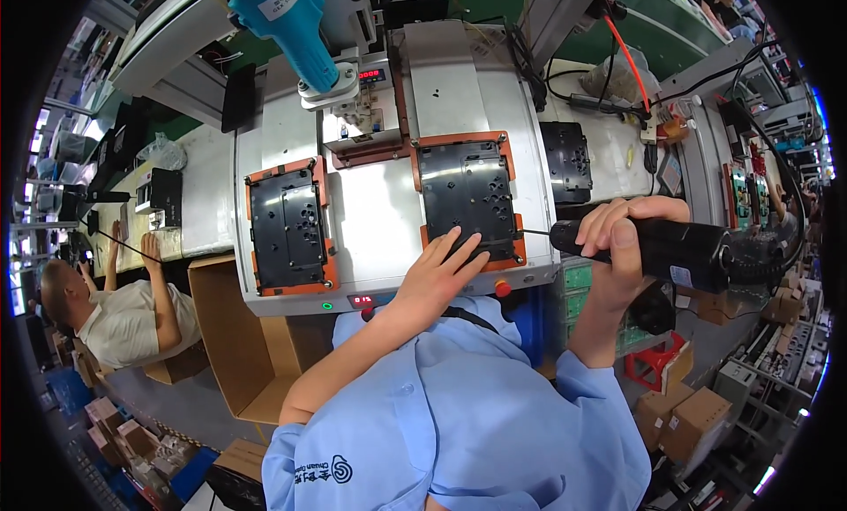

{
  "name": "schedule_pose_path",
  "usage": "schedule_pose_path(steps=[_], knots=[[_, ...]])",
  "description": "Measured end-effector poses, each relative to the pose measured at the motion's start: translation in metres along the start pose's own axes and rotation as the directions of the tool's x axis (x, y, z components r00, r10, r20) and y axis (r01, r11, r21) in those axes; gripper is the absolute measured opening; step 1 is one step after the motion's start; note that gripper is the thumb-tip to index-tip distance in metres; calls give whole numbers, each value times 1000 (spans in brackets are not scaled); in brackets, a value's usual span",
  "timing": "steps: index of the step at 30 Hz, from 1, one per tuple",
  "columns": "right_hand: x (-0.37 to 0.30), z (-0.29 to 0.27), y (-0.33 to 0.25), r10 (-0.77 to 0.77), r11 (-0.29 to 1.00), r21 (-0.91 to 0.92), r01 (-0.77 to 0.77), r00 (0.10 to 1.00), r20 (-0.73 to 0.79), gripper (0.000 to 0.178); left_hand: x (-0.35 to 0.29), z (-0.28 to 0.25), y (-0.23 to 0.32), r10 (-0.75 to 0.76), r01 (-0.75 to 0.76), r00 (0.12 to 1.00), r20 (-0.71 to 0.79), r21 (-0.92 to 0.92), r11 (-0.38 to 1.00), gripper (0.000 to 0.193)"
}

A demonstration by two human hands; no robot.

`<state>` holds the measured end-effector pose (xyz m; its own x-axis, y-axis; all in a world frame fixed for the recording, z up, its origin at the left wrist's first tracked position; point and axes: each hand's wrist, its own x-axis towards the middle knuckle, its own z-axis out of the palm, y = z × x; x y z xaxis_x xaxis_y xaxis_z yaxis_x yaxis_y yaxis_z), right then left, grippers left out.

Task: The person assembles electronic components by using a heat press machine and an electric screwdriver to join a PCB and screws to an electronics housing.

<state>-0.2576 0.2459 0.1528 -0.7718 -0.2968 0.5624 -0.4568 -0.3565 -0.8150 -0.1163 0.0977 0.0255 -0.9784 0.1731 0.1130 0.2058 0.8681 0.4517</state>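
My right hand (625,233) is wrapped round a black electric screwdriver (675,251), held level with its thin bit pointing left. The bit's tip reaches the right edge of a black plastic panel (466,189), near its lower corner. That panel lies in an orange fixture frame (505,158) on the machine's white bed. My left hand (448,268) rests on the panel's near edge with fingers spread, nothing held in it. A second black panel (287,224) sits in another orange frame at the left. Whether the bit touches a screw is too small to tell.
A blue screw-driving head (291,26) stands over the machine's back. Another black panel (566,162) lies right of the bed. A red button (502,288) sits on the front edge. An open cardboard box (234,343) stands at the left, near a seated co-worker (128,317).
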Motion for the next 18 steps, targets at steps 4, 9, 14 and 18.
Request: schedule_pose_path(steps=[4, 9, 14, 18], knots=[[-2, -1, 4, 21, 1000, -18, -21, 1000, -3, 20, 1, 1, -1, 1, -1, 1000, -14, -2, 1000, 62], [-5, 1, 7, 38, 998, -54, -38, 999, -9, 21, 1, 0, 1, 5, -5, 1000, -7, 12, 1000, 60], [-5, 1, 8, 53, 998, -42, -53, 998, -17, 21, -1, 2, 0, -2, 2, 1000, -18, -7, 1000, 59], [-8, 4, 10, 64, 997, -41, -63, 998, 17, 20, -2, 3, 0, -10, 10, 1000, -12, -21, 1000, 58]])
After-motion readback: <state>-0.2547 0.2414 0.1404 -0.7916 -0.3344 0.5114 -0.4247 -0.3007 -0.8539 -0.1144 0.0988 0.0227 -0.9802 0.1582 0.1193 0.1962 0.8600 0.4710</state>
